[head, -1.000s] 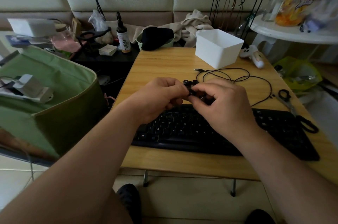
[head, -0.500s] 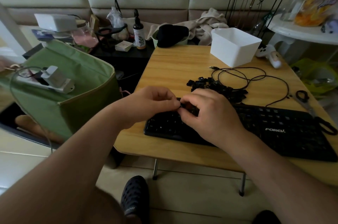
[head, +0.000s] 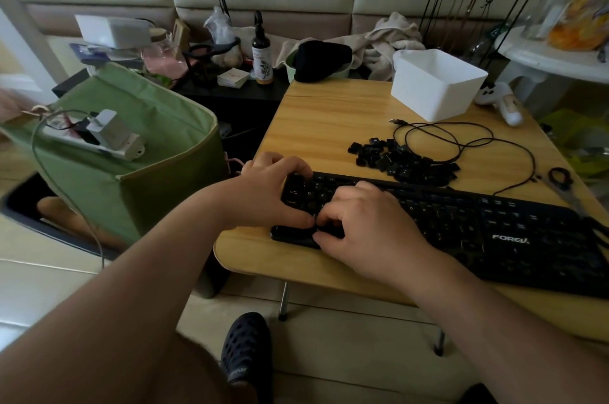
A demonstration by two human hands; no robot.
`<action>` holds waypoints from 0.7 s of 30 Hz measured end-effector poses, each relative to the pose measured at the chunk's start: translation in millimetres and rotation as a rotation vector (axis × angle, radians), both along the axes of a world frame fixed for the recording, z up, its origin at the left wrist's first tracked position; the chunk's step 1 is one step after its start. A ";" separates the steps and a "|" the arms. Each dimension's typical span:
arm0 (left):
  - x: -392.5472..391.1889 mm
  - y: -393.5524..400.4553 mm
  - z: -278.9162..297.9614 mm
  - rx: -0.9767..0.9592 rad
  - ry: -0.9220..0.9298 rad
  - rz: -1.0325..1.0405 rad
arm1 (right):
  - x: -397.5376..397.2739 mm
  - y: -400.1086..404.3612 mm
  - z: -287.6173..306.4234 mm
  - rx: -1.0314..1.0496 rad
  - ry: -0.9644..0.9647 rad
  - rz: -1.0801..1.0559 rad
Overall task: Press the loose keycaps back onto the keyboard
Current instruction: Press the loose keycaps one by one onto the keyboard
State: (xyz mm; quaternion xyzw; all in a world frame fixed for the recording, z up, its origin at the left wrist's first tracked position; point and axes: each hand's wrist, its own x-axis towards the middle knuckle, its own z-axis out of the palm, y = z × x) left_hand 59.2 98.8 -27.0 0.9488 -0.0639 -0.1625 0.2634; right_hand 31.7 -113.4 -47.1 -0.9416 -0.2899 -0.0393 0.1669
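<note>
Both hands down from mid-air onto the left end of the flat black plastic keyboard since a second ago, no longer raised over the worktop. Left hand draped over the keyboard's far left corner, fingers curled down onto the top rows, thumb tip meeting the right hand at the near edge. Right hand bent at the knuckles, fingertips pushing down on the lower-left keys; cannot tell whether a keycap is pinched beneath them, the spot being hidden.

Heap of small loose black plastic keycaps lying on the pale wooden worktop just behind the keyboard, touching the coiled thin black cable. Likely very light, stiff and smooth, easy to flick away or tilt; best pinched by two opposite sides, set square over the socket, then pushed straight down from the top with one fingertip. Clips underneath probably brittle if forced at an angle.

White rectangular plastic tub farther behind the keyboard, open at the top, inside showing only bare white walls. Green fabric bin left of the keyboard, off the worktop, with a white power strip and charger resting across its rim.
</note>
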 end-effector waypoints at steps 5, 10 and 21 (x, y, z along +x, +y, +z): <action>0.8 -0.9 -4.0 -0.012 0.050 -0.005 | -1.1 3.0 -1.7 0.091 0.081 -0.082; 2.1 -1.9 -6.4 0.020 0.052 -0.017 | -2.4 3.7 -4.7 0.174 0.130 -0.128; 5.7 -7.0 -13.3 0.016 0.064 0.015 | -8.0 4.5 -7.3 -0.017 -0.058 -0.007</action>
